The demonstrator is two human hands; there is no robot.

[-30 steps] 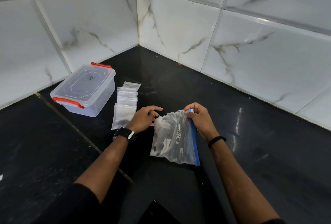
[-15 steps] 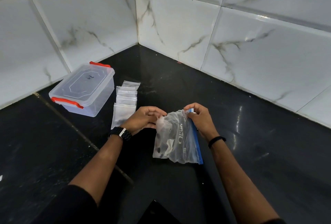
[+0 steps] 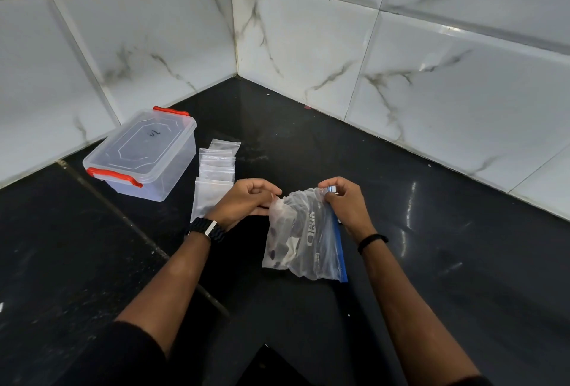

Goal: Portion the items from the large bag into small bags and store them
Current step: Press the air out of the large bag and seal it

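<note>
Black bench [image 3: 431,262], tiled corner at the back. Clear lidded container [image 3: 140,154] with red latches sits near the back-left edge, lid on. Stack of small bags [image 3: 216,176] lies just beside it toward the middle, flat, looking empty. Large bag [image 3: 303,237] is mid-bench, near the front of the stack, bottom resting on the bench and the blue zip strip running down its right side.

Left hand [image 3: 246,200]: fingers curled, pinching the bag's upper left corner. Right hand [image 3: 345,203]: fingers curled, pinching the zip end at the upper right corner, by what looks like the slider tab.

Handling: thin film, limp, light, a bit slick. Dark items inside are loose and slump to the bottom, so it won't stand by itself. Best grip is the stiff zip strip, one hand per side; grabbing the film mid-body would just crumple it.

Vs 1 s ago: left hand has moved in from open air and now grips the corner; right hand's pinch is unchanged. Bag is drawn slightly more upright. Container and small bags haven't moved.
</note>
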